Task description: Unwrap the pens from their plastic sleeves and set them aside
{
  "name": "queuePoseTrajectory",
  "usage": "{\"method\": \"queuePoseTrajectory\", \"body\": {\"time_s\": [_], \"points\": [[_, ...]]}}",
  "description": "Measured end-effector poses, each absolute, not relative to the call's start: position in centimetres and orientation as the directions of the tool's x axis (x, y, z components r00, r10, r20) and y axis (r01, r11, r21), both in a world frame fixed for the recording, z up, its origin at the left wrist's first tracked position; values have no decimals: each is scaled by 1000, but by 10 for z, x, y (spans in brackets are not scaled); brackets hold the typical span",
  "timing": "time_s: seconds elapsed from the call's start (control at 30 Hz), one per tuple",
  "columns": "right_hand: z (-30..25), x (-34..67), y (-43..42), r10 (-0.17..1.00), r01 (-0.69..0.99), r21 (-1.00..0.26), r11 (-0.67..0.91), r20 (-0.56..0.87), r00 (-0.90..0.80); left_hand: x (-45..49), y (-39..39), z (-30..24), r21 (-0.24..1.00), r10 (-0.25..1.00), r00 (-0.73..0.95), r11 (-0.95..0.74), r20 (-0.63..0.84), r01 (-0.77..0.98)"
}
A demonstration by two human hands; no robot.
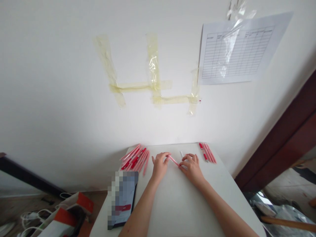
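Between my two hands, just above the white table, is a slim pink pen (174, 160), slanting down to the right. The fingertips of my left hand (161, 164) pinch its upper left end. My right hand (191, 168) closes thumb and finger on the lower right end. Behind the right fingers lies a small clear, whitish strip (182, 154), partly covered by that hand. A heap of pink and red pens (135, 158) lies at the table's back left. Several more pens (207, 152) lie side by side at the back right.
A tablet (123, 200) lies on the white table (182, 210), left of my forearm. Behind is a white wall with yellowed tape (154, 65) and a printed sheet (237, 52). Orange-white boxes (66, 214) and cables sit on the floor at left; plastic bags (288, 217) are at right.
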State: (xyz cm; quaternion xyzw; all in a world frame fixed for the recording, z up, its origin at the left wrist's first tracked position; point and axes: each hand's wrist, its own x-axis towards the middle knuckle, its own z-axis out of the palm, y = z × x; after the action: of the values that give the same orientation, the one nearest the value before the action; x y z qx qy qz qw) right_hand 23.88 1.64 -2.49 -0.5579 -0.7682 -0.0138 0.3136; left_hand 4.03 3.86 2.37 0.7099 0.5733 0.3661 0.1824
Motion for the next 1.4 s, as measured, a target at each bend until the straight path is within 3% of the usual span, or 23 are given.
{"method": "queuePoseTrajectory", "body": {"time_s": [0.3, 0.67, 0.87, 1.13, 1.4], "points": [[-25, 241, 17, 852, 864, -356, 358, 502, -146, 34, 42, 25, 651, 946, -12, -214, 324, 728], [-26, 241, 16, 844, 859, -377, 346, 525, -109, 41, 47, 0, 377, 924, 61, -214, 377, 901], [-26, 240, 16, 850, 871, -361, 334, 515, -112, 49, 47, -6, 304, 896, 139, -284, 422, 909], [-28, 242, 17, 856, 867, -383, 318, 509, -89, 52, 38, 2, 331, 891, 160, -318, 424, 888], [-29, 242, 17, 850, 862, -390, 325, 519, -86, 52, 35, 6, 452, 906, 220, -376, 361, 809]]}}
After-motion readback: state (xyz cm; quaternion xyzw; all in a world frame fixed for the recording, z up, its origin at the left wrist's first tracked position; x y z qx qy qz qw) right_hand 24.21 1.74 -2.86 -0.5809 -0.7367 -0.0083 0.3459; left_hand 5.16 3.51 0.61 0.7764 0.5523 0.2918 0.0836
